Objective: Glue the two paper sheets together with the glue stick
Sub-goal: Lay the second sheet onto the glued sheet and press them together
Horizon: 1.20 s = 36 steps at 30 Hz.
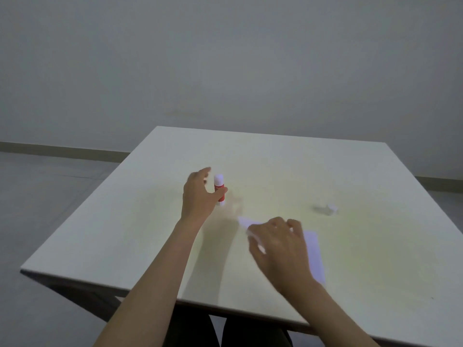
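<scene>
Left hand (198,196) spread beside upright uncapped glue stick (219,190), right hand (280,249) pressing paper sheets (314,256); gluing seemingly done, recapping left.

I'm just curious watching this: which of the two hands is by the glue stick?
The left hand, fingers curled around the upright red and white glue stick. The right hand is nearer the person, resting on the white paper.

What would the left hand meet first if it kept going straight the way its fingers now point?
Probably the glue stick: the left hand is open around it, thumb seemingly at its red body. Whether they touch is unclear.
</scene>
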Each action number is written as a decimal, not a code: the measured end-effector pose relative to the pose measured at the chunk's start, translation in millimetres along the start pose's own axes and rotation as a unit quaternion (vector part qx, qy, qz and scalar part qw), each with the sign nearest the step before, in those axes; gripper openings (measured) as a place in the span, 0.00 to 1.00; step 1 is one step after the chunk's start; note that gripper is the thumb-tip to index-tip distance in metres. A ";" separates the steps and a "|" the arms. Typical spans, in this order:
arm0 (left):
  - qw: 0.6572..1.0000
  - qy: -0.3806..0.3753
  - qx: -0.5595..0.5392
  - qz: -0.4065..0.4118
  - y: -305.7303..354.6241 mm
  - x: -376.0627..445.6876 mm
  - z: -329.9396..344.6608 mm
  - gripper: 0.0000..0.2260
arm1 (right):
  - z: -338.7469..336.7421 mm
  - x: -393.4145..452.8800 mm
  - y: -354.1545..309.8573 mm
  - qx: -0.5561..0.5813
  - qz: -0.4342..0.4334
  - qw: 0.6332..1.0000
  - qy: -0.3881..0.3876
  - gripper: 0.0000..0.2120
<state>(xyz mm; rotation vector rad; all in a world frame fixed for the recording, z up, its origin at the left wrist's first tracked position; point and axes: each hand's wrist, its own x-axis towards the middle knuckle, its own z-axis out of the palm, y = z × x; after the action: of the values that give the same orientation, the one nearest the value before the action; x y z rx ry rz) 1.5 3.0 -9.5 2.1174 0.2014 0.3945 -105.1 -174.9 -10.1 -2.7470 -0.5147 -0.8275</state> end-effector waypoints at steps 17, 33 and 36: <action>0.941 -0.096 -0.293 -0.140 50.2 -97.5 51.2 0.04 | -18.1 -2.3 55.8 0.674 0.489 0.548 0.076 0.08; 0.967 -0.114 -0.220 -0.064 69.5 -91.1 62.3 0.08 | -49.4 -23.3 110.6 0.593 0.432 0.679 -0.026 0.09; 0.959 -0.114 -0.247 -0.084 71.7 -93.0 65.6 0.09 | -51.3 -29.3 119.3 0.632 0.430 0.641 -0.065 0.09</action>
<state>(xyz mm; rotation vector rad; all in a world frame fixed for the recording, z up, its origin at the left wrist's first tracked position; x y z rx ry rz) -62.8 -114.9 -1.3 1.6193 0.1303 0.0829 -106.2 -307.5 1.6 -1.3479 0.2272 0.0858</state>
